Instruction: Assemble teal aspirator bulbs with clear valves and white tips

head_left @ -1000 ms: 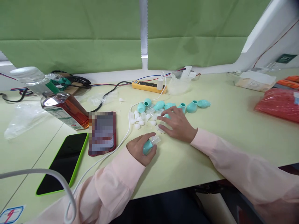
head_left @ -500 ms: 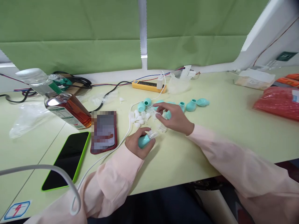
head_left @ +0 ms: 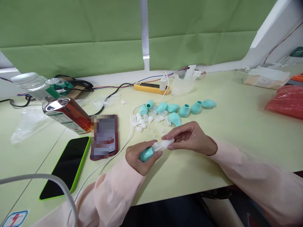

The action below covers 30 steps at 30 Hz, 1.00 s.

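My left hand (head_left: 142, 156) is closed around a teal squeeze bulb (head_left: 146, 154), whose mouth carries a clear plastic tube (head_left: 158, 147). At the tube's far end, my right hand (head_left: 189, 138) pinches a white nozzle tip (head_left: 167, 142) between thumb and fingers. Tip and tube touch, but I cannot tell how firmly they are joined. Beyond my hands lies a heap of white tips (head_left: 141, 121). Several more teal bulbs (head_left: 184, 111) lie in a loose row, one of them (head_left: 175, 119) nearest my right hand. Clear tubes (head_left: 167, 120) are scattered among them.
A tilted-looking bottle of amber liquid (head_left: 68, 113), a red-cased phone (head_left: 104, 137) and a green-cased phone (head_left: 66, 167) occupy the left. A white cable (head_left: 129, 132) runs beside them to a yellow power strip (head_left: 151, 88). On the far right sits a red plastic bag (head_left: 286, 102).
My right hand has come back from the pile of parts toward me, bringing a white nozzle tip to the tube's end. My left hand keeps the bulb, slightly lower in view.
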Motion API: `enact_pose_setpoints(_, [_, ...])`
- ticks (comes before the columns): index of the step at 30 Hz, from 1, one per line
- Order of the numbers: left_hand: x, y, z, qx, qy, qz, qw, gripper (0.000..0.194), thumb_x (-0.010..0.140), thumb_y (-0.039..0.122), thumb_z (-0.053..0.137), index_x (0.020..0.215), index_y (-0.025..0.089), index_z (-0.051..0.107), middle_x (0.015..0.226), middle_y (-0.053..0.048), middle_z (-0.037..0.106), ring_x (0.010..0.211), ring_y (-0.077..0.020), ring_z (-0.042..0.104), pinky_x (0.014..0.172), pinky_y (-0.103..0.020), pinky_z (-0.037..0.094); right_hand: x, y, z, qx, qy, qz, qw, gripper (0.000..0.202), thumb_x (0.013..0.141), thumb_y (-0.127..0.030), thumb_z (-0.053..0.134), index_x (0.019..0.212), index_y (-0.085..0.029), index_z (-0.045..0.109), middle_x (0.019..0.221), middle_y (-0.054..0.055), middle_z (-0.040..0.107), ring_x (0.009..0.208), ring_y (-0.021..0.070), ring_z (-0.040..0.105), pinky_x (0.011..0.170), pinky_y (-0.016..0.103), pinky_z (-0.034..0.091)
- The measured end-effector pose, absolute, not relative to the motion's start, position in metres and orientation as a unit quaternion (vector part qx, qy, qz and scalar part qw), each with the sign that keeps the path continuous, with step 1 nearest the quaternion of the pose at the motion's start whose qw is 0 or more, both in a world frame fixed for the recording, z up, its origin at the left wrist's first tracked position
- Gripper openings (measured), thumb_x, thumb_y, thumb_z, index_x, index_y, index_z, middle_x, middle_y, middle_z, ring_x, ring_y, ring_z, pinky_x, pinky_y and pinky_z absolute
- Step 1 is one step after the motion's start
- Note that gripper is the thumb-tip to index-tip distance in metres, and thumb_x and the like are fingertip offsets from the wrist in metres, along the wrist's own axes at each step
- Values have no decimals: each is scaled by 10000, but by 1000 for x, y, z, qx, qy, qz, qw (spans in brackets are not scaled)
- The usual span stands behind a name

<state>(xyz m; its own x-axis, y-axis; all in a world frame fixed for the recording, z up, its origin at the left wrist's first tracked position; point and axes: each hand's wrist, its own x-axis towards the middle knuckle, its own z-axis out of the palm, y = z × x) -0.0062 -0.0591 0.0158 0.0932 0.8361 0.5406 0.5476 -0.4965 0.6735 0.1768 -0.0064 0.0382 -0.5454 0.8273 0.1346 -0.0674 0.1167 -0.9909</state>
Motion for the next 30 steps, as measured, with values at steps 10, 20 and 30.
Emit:
enact_pose_setpoints(10, [-7, -53, 4, 746, 407, 523, 68, 197, 663, 275, 600, 820, 158, 620, 503, 2, 590, 399, -96, 510, 364, -196, 386, 171, -7, 31, -328, -602, 645, 338, 166, 448, -199, 749, 581, -164, 656, 645, 22, 683, 646, 177, 649, 563, 244, 550])
enact_pose_setpoints(20, [-10, -54, 15, 808, 333, 485, -34, 222, 662, 154, 593, 879, 123, 561, 561, -40, 604, 452, -111, 522, 396, -204, 418, 170, -9, 35, -341, -577, 688, 277, 168, 451, -214, 749, 538, -125, 636, 546, 16, 663, 511, 137, 627, 502, 226, 531])
enact_pose_setpoints(30, [-13, -55, 18, 831, 307, 458, -70, 247, 664, 175, 616, 887, 111, 532, 615, -70, 635, 489, -121, 547, 422, -215, 438, 171, -9, 35, -292, -559, 726, 272, 134, 469, -94, 733, 564, -159, 664, 594, -3, 677, 621, 145, 648, 692, 263, 534])
